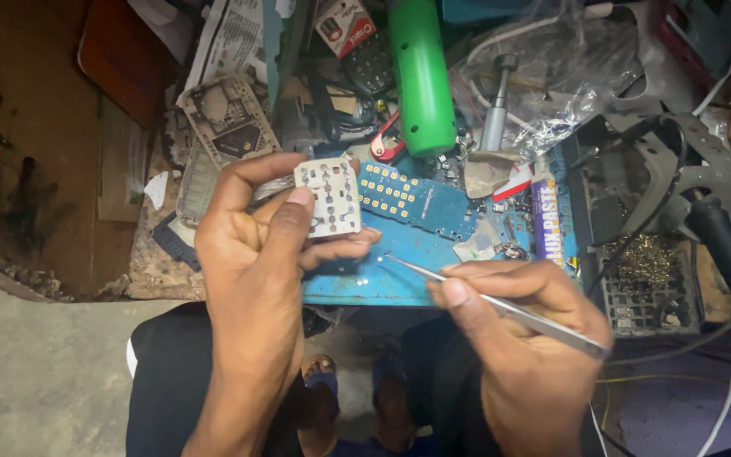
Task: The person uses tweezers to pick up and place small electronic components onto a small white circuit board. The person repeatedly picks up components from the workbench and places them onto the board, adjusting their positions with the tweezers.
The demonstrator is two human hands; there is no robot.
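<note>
My left hand (255, 245) holds up a small white keypad membrane sheet (330, 195) with dark contact dots, pinched between thumb and fingers. My right hand (518, 330) grips metal tweezers (475, 292), their tip pointing left just below the left fingertips. Beneath both hands lies a blue work mat (365, 283), and on it a blue phone circuit board (420, 203) with rows of gold keypad pads.
A green cylindrical tool (420, 76) and a screwdriver (497, 101) lie behind the board. A phone frame (230, 118) sits at upper left, a soldering iron stand (678, 161) with a dark handle at right, a wire-wool tray (649, 279) below it. My knees and sandalled feet show underneath.
</note>
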